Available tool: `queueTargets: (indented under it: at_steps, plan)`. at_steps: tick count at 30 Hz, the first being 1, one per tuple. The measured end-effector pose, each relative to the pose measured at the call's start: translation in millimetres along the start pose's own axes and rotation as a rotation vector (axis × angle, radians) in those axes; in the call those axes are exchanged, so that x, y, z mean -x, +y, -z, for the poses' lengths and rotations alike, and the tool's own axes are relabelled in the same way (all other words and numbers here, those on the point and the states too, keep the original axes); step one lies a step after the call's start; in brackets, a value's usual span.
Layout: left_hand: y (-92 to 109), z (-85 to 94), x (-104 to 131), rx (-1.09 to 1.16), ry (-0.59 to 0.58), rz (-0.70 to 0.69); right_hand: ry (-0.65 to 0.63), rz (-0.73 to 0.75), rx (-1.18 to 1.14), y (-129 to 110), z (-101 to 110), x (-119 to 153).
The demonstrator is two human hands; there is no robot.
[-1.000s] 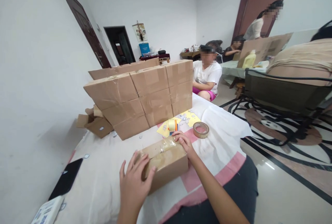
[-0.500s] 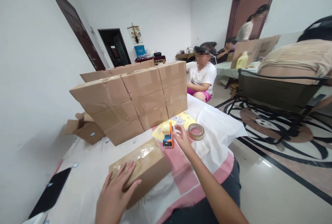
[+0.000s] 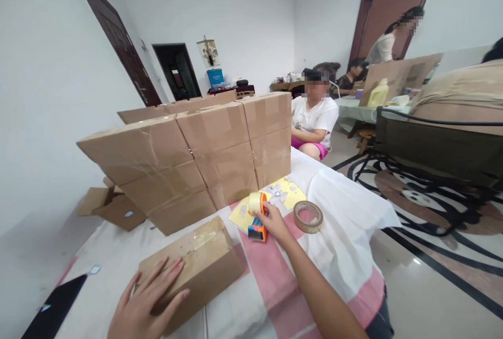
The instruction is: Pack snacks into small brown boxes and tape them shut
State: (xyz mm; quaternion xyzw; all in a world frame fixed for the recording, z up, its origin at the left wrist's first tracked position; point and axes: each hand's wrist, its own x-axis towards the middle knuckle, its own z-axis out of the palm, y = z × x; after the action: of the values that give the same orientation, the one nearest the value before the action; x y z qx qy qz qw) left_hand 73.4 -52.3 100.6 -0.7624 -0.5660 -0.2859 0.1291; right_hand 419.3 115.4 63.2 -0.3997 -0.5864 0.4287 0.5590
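Note:
My left hand [image 3: 151, 297] lies with fingers spread on the near left end of a closed cardboard box [image 3: 200, 271], whose top has shiny clear tape on it. My right hand [image 3: 275, 223] is closed around an orange and blue tape dispenser [image 3: 257, 233] fitted with a roll of pale tape. The dispenser stands on the cloth just beyond the box; part of it is hidden behind my fingers. To the right of that hand lies a loose roll of brown tape [image 3: 308, 217], flat on the cloth.
Stacked cardboard boxes [image 3: 223, 155] form a wall across the back of the table. An opened carton [image 3: 121, 208] sits at left, a black flat object [image 3: 55, 307] at the near left edge. A seated person [image 3: 314, 113] is beyond; others are at the right.
My right hand has moved onto the tape dispenser and taken hold of it. The left hand stays on the box. The camera view has shifted slightly.

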Motion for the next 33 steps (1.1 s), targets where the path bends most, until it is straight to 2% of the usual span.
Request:
queueTargets:
  at_steps: [3, 5, 7, 10, 13, 16, 20, 25, 27, 31, 33]
  plan:
    - [28, 9.2, -11, 0.023, 0.095, 0.009, 0.137, 0.030, -0.084, -17, 7, 1]
    - [60, 11.3, -24, 0.097, 0.195, 0.008, 0.178, 0.032, -0.213, -29, 11, 5]
    - [99, 7.7, -42, 0.200, 0.266, -0.013, 0.132, 0.034, -0.313, -44, 14, 12]
    - [150, -5.6, -76, 0.324, 0.148, -0.017, -0.022, 0.042, -0.433, -69, 15, 29]
    - [182, -20.0, -108, 0.481, 0.003, 0.024, -0.174, 0.067, -0.521, -94, 19, 47]
    - [195, -29.4, -127, 0.719, -0.093, 0.092, -0.282, 0.086, -0.540, -113, 29, 57]
    - [202, -33.3, -130, 1.028, -0.151, 0.181, -0.344, 0.082, -0.535, -125, 41, 62]
    - [204, -30.6, -127, 1.129, -0.199, 0.289, -0.377, 0.028, -0.555, -132, 33, 70]
    - [205, -31.7, -125, 1.165, -0.197, 0.327, -0.327, 0.029, -0.519, -131, 27, 72]
    - [208, -39.5, -108, 1.094, -0.052, 0.503, -0.095, 0.056, -0.414, -127, 17, 70]
    - [211, -42.8, -96, 1.010, -0.080, 0.583, 0.001, 0.109, -0.325, -122, 17, 68]
